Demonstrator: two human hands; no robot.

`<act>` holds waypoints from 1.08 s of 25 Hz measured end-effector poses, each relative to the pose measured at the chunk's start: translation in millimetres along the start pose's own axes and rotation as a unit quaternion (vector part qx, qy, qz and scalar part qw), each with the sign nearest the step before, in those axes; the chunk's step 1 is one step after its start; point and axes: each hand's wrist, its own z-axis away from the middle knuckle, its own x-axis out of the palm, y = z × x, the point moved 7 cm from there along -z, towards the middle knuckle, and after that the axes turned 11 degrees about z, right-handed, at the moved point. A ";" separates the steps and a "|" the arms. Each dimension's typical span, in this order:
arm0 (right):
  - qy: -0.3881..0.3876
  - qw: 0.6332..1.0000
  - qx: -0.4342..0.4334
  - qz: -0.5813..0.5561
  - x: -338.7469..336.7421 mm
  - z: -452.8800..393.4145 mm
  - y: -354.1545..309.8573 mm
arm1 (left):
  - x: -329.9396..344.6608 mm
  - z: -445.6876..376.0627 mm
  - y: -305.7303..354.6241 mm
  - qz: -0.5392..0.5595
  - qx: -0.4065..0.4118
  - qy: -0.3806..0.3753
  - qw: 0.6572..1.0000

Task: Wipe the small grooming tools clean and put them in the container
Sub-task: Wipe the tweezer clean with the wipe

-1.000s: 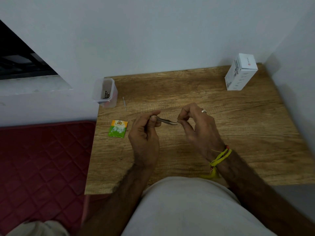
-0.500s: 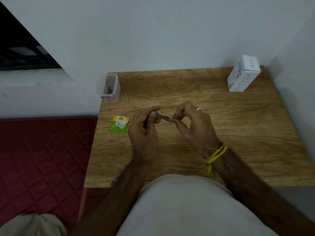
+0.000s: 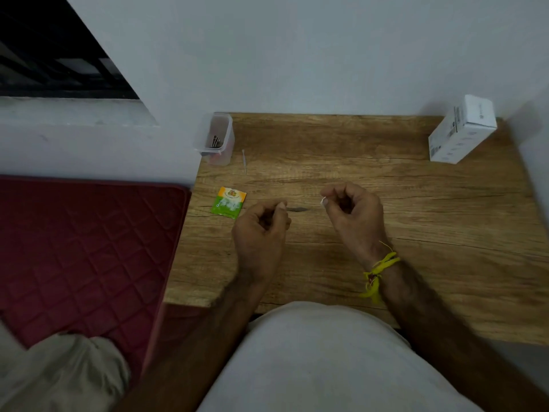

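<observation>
A clear tub (image 3: 214,138) stands at the table's (image 3: 386,209) far left corner with a few dark metal tools (image 3: 215,141) inside. A thin pick (image 3: 244,160) lies just beside it, a green sachet (image 3: 228,201) nearer. The left hand (image 3: 260,233), fingers curled, pinches a small metal tool (image 3: 297,209) whose tip points right. The right hand (image 3: 355,217), held apart, pinches a white wipe scrap (image 3: 323,200). A white box (image 3: 462,130) stands far right.
</observation>
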 end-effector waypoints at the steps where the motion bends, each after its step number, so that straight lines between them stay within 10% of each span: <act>1: -0.019 1.000 0.010 0.008 9.2 -0.4 4.5 | -4.1 -1.0 -4.0 -0.006 -0.013 0.009 1.000; 15: -0.217 0.953 0.081 0.197 142.9 -126.4 15.6 | -59.8 -103.1 33.3 -0.108 0.105 0.161 0.975; 27: -0.101 0.954 0.184 0.216 157.7 -151.6 32.2 | -47.3 -217.6 6.8 -0.445 0.065 0.129 0.884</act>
